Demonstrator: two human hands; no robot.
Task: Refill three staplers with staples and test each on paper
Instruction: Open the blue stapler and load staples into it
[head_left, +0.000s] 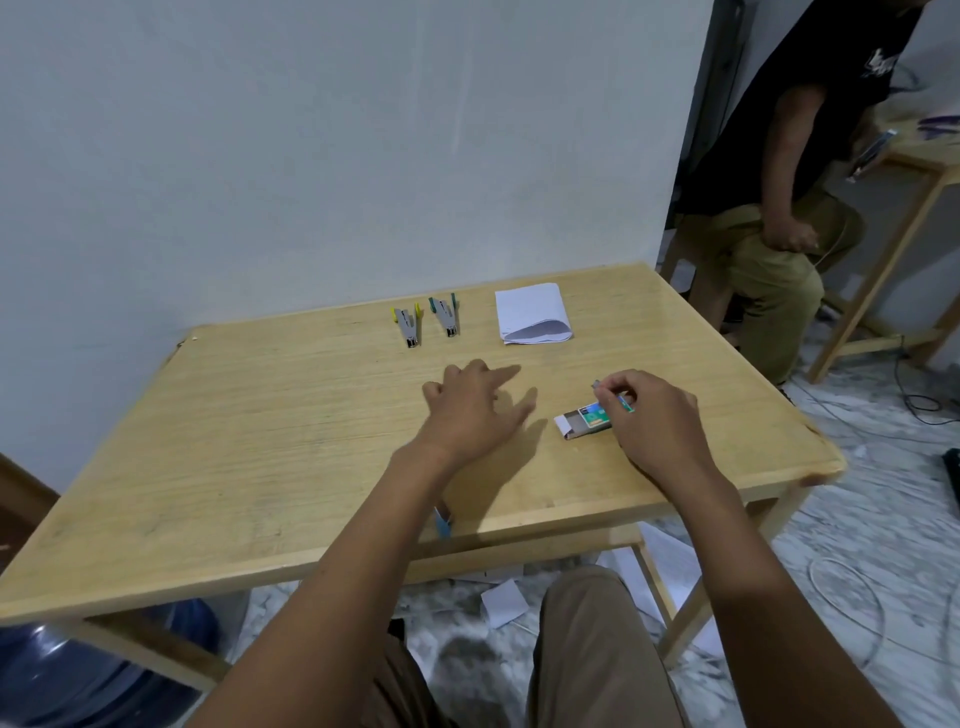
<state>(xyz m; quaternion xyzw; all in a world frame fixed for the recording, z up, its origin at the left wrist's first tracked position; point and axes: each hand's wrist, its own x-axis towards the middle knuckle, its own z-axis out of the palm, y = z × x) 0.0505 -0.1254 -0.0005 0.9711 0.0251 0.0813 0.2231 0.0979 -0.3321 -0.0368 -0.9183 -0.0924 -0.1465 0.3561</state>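
Beyond the left hand (470, 410), the yellow stapler (407, 326) points nose nearward.

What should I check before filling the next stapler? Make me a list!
1. Staple box open: ok, its tray is slid out.
2. Staples inside: cannot tell.
3. Left hand free: ok, fingers spread, holding nothing.
4. Yellow stapler and teal stapler on the table: ok, side by side at the back.
5. Third stapler: cannot tell; the right hand pinches a grey thing, mostly hidden.
6. Paper ready: ok, folded, right of the staplers.
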